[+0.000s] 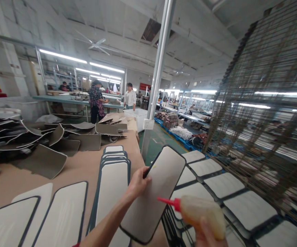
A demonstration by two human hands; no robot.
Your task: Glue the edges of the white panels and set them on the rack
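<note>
My left hand (139,180) grips the left edge of a long white panel (161,181) with rounded corners and a dark border. The panel is held up at a tilt over the table's right edge. In my right hand (210,235) is a squeeze bottle (202,211) with a red nozzle and yellowish contents. Its nozzle points left, in front of the panel; whether it touches cannot be told. A stack of similar white panels (113,178) lies on the table, left of the held one.
Brown table (86,164) carries a heap of grey-brown curved pieces (45,159) and larger white panels (63,209). At the right, rows of white panels (224,185) lie on a rack below raised wire shelves (266,68). A metal post (158,61) stands ahead. Co-workers (96,99) stand farther back.
</note>
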